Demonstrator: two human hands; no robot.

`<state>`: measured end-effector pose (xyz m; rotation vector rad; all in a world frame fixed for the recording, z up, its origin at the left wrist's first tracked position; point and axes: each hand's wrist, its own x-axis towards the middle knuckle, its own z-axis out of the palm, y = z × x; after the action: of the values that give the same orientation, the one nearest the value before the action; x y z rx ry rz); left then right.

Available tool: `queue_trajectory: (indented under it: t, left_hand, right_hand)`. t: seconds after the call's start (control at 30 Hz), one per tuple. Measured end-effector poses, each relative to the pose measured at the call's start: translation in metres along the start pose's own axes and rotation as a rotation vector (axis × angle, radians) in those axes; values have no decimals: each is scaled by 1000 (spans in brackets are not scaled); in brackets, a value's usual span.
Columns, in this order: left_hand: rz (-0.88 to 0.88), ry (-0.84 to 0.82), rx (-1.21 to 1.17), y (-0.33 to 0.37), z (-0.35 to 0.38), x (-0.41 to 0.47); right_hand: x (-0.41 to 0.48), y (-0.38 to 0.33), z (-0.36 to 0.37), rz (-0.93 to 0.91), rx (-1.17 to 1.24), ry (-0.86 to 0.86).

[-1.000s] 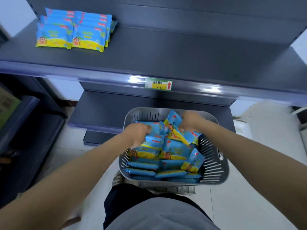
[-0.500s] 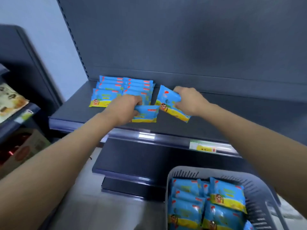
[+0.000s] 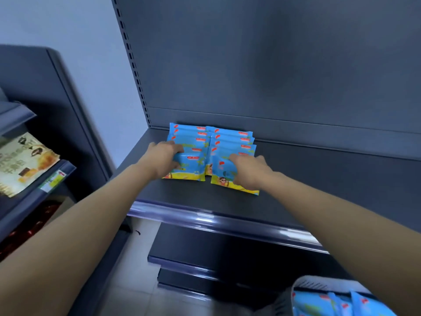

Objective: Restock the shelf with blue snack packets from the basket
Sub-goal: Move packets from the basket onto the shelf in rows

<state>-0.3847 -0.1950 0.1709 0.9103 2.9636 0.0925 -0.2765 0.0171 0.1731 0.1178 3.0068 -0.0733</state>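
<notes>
Overhead, both hands' fingers (image 3: 237,158) press blue packets (image 3: 193,165) onto the dark shelf (image 3: 319,179).

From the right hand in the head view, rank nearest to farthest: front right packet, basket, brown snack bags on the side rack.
1. Front right packet: under the right hand, touching it, on the shelf.
2. Basket: lower right, down near the floor.
3. Brown snack bags: far left, on the side rack.

We can read no text. The packets (image 3: 211,142) carry small red labels with blurred lettering, the bag (image 3: 25,160) at left shows smeared large characters, and its shelf tag (image 3: 52,180) is illegible.
</notes>
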Motion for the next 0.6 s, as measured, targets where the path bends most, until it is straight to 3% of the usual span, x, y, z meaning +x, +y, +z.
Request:
queue_trajectory:
  t: [0.2,0.6]
  left_hand:
    - [34,-1,143,-11,13,20]
    - [3,221,259,-4,28,25]
  right_hand:
    - [20,-5,6,40,-176,38]
    - [33,3,23,87,-186,302]
